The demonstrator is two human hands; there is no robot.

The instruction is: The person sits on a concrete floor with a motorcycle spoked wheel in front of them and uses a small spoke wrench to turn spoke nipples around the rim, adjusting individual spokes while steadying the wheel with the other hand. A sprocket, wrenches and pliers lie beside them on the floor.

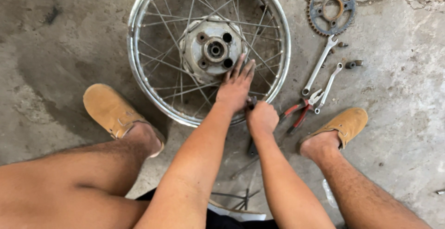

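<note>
A spoked wheel (153, 78) lies flat on the concrete floor (55, 53) in the upper centre of the frame, with its hub (211, 48) facing up. The left hand (235, 87) rests on the spokes just below and right of the hub, fingers spread and flat; its grip is wide and holds nothing. The right hand (262, 117) sits just beside it at the lower rim, its grip closed in a fist around a dark tool (252, 146) whose shaft runs down toward the bottom of the frame; I cannot tell what kind of tool it is.

To the right of the wheel lie 2 wrenches (320, 64), and red-handled pliers (296, 113) lie near the right hand. A sprocket (332, 7) lies in the upper right corner. 2 tan shoes (109, 108) frame the work, 1 at each side.
</note>
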